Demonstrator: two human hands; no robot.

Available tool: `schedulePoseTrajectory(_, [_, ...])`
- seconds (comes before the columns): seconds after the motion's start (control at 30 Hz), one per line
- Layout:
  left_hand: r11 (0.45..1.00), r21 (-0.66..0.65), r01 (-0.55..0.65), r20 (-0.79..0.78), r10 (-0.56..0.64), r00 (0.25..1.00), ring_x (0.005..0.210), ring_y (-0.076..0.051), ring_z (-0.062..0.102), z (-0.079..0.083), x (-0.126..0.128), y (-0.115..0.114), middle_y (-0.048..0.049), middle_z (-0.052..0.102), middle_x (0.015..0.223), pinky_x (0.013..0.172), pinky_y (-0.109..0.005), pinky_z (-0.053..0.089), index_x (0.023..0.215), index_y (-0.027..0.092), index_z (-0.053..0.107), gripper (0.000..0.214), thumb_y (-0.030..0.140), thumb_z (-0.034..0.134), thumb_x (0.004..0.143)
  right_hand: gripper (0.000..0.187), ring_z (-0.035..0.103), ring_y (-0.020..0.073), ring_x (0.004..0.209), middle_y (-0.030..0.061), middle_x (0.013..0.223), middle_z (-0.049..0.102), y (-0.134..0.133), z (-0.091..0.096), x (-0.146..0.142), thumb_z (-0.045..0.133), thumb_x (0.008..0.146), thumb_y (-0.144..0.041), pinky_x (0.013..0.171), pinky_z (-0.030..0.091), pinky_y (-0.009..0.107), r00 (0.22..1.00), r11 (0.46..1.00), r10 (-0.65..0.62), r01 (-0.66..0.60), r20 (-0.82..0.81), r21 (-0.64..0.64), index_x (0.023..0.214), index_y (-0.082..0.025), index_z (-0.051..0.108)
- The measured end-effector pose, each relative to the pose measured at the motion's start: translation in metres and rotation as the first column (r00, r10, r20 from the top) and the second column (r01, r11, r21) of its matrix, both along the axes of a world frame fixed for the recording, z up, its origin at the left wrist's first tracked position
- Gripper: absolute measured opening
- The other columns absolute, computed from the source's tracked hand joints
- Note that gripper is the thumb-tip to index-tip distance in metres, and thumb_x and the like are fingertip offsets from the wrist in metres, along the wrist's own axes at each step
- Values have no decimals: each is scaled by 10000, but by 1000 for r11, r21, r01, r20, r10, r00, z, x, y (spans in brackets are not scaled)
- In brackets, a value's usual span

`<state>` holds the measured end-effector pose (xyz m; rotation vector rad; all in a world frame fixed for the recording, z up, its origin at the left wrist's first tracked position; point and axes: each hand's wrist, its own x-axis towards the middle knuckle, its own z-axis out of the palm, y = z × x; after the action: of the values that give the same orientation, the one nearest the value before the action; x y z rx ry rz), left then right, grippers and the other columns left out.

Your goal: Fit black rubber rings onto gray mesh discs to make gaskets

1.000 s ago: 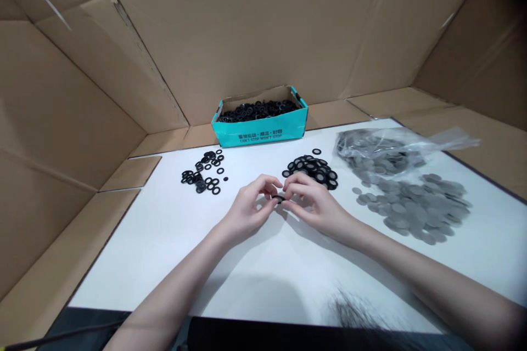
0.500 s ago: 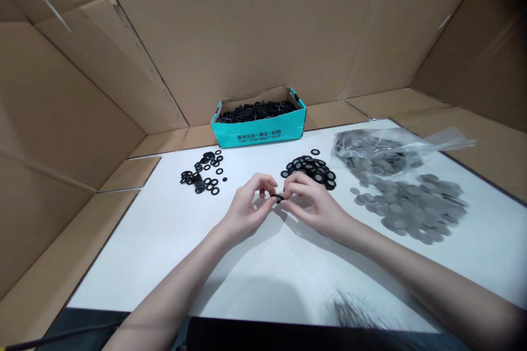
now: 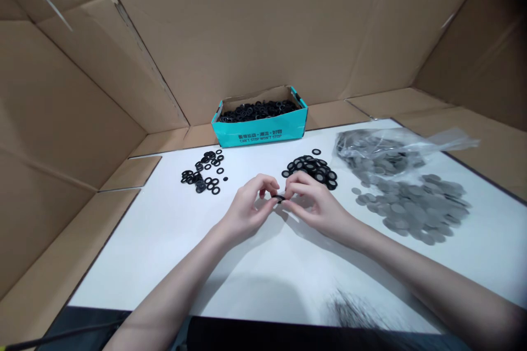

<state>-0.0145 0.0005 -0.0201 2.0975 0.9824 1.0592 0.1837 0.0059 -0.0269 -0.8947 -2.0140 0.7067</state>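
Note:
Both of my hands meet over the white table [image 3: 164, 241], pinching one small black ring [image 3: 279, 198] between their fingertips. My left hand [image 3: 248, 209] grips it from the left with curled fingers. On the ring's other side, my right hand [image 3: 315, 203] holds it with thumb and forefinger. Just behind my right hand lies a pile of black rings with grey centres [image 3: 313, 167]. A looser scatter of plain black rings [image 3: 203, 173] lies to the left.
A teal box [image 3: 260, 127] full of black rings stands at the back. Grey discs [image 3: 411, 203] spread over the right of the table, beside a clear plastic bag [image 3: 382, 151] holding more. Brown cardboard walls [image 3: 263, 27] enclose the table on three sides.
Almost nothing: my fingertips have shifted slightly around the ring, and both hands stay in the same place.

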Motion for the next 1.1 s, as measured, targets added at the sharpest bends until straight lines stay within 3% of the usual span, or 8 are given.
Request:
schedulePoseTrajectory(0.27, [996,-79,28,74,-22,997,799,-130,506,2,-1,-2,-24,577,934,737,-255,430,978,204,519,101,183,577,898,138,587,200,874,64,926,569,-2,5,0,596,877,-171,776,479,340,1000,1000,-3,3,3,10,744,-200,571])
schedulePoseTrajectory(0.5, [999,36,-6,-29,7,1000,784,-136,521,1,1,0,-27,598,920,732,-263,436,959,204,534,88,158,559,888,143,580,201,885,66,933,572,-1,4,0,598,877,-177,782,481,344,1000,1000,4,-4,-7,10,741,-204,566])
schedulePoseTrajectory(0.87, [999,45,18,-137,-12,991,785,-126,551,2,-1,-3,-6,615,910,715,-236,445,967,214,529,163,84,526,868,149,580,203,868,59,906,565,0,-2,-1,596,861,-159,767,484,349,1000,1000,-9,9,3,29,723,-202,560])
schedulePoseTrajectory(1.1, [998,-65,22,19,-21,1000,901,-136,603,-3,-1,-2,-34,609,985,837,-260,493,1027,202,522,110,143,511,934,82,608,214,894,76,935,603,-2,0,-1,631,870,-204,789,498,361,999,999,-45,45,-2,30,788,-200,641])
